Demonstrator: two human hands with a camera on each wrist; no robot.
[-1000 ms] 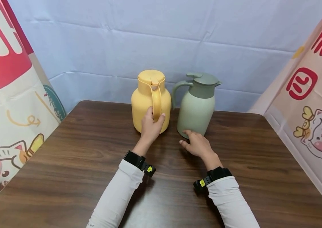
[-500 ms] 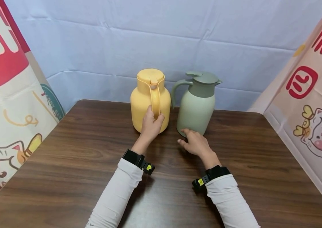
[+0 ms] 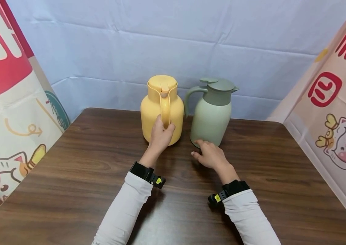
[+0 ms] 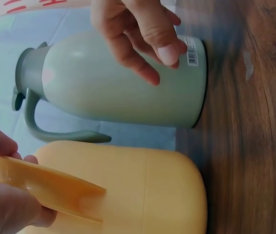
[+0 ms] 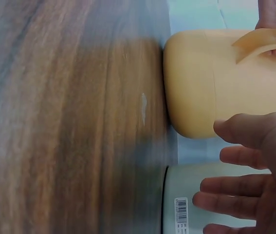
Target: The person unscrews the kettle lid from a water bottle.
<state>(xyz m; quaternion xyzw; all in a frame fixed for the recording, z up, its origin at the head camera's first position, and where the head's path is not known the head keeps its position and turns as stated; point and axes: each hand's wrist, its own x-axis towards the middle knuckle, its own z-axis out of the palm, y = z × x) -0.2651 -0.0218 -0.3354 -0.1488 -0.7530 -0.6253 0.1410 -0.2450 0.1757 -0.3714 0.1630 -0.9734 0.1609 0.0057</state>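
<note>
A yellow thermos jug [image 3: 149, 115] stands upright near the back of the table, its handle facing me. My left hand [image 3: 161, 136] grips the lower part of that handle; in the left wrist view the thumb and fingers wrap the yellow handle [image 4: 50, 187]. To the right stands a pale green thermos jug [image 3: 211, 117], its handle toward the yellow one and its spout to the right. My right hand [image 3: 212, 154] is in front of the green jug's base with fingers extended. In the right wrist view its spread fingers [image 5: 235, 185] hold nothing, and a barcode label [image 5: 181, 214] shows beside them.
The dark wood-grain table [image 3: 84, 163] carries both jugs near its far edge. A pale blue cloth [image 3: 114, 51] hangs behind. Printed cloths with cartoon cats flank the table, one at left [image 3: 10, 129] and one at right [image 3: 332, 136].
The left hand and the yellow jug's handle have shifted slightly left, the jug turning a little in place. The right hand and green jug have hardly moved.
</note>
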